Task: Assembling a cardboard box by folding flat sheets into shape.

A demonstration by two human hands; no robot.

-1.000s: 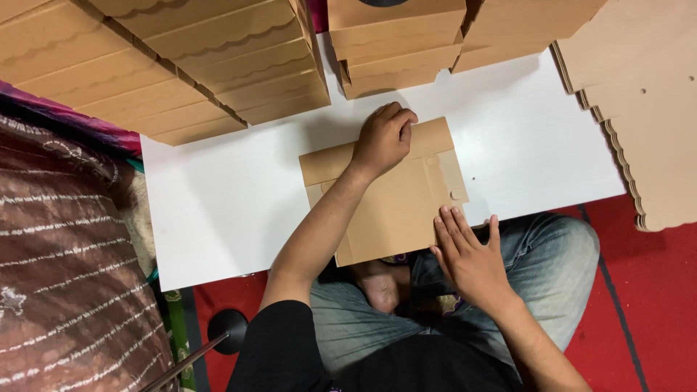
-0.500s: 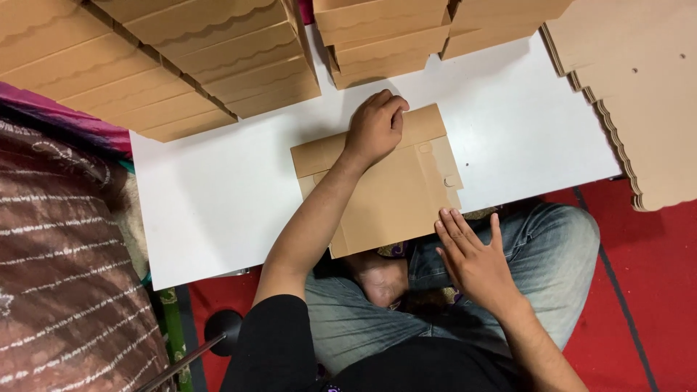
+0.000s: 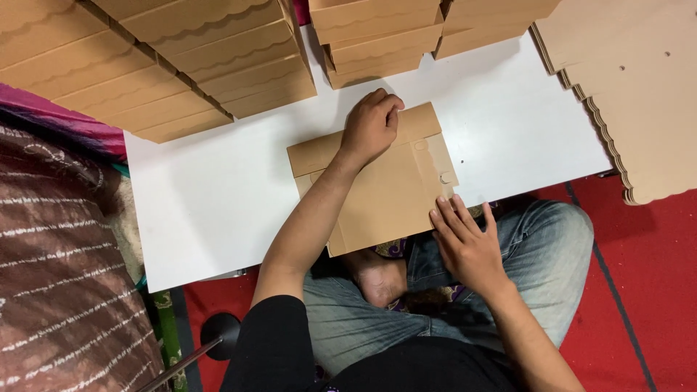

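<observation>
Lap: the person sits cross-legged in jeans (image 3: 552,247) on a red floor (image 3: 639,290), so the low white board (image 3: 218,203) reaches over the knees as a work surface.
Right hand (image 3: 468,243): open and flat, fingers spread, fingertips resting on the near right corner of the cardboard piece (image 3: 385,196); it grips nothing and seems to steady the sheet.
Cardboard piece: a flat brown blank lying on the white board, its near edge overhanging toward the lap.
Left hand (image 3: 370,127): curled, knuckles up, pressing down on the folded far flap, likely to crease it.
Stacks (image 3: 218,65): scalloped brown blanks piled along the far edge, and more at the right (image 3: 639,94).
</observation>
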